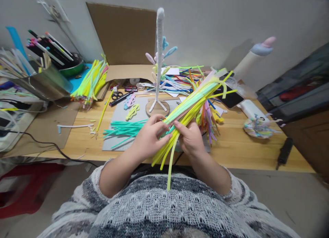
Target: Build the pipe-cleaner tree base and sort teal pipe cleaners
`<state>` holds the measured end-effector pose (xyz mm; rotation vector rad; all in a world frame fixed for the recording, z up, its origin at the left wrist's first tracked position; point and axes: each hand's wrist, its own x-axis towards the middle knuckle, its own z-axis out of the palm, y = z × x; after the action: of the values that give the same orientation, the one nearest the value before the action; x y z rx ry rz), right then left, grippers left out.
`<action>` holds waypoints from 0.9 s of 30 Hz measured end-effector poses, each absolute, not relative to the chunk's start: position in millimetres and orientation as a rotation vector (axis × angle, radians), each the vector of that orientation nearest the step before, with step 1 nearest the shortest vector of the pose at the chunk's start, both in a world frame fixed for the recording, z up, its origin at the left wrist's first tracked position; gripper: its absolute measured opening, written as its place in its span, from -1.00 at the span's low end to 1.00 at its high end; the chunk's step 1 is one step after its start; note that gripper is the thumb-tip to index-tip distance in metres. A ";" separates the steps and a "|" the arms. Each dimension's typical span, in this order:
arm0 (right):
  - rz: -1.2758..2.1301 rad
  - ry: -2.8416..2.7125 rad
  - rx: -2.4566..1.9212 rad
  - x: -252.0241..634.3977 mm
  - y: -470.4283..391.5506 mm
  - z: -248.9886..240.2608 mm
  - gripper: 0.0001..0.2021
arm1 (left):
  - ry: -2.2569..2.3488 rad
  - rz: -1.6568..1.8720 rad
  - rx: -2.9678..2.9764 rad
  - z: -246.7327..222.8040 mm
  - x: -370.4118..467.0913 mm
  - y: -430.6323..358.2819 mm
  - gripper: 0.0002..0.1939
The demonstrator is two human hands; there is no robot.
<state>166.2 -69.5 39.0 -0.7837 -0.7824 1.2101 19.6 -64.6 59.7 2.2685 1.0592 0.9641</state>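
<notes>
1. Right hand (191, 140) is closed round the yellow-and-mint stem bundle (191, 106), thumb on top, probably so it doesn't fan out.
2. Left hand (150, 137) holds its left side, fingers curled in, maybe steadying loose stems.
3. Bundle's slanted above the table's (236, 145) near edge, likely for comfy reach.
4. White post (159, 49) stands farther back on a wooden disc (165, 111), presumably for balance.
</notes>
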 end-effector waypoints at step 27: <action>0.575 -0.516 -0.784 262.0 -62.5 70.3 -0.75 | 1.857 0.533 2.628 29.5 -75.6 -40.3 -0.77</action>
<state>262.0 -62.5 70.3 -0.7838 -0.5161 0.5747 -75.6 -40.3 29.5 2.6280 1.8575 0.5327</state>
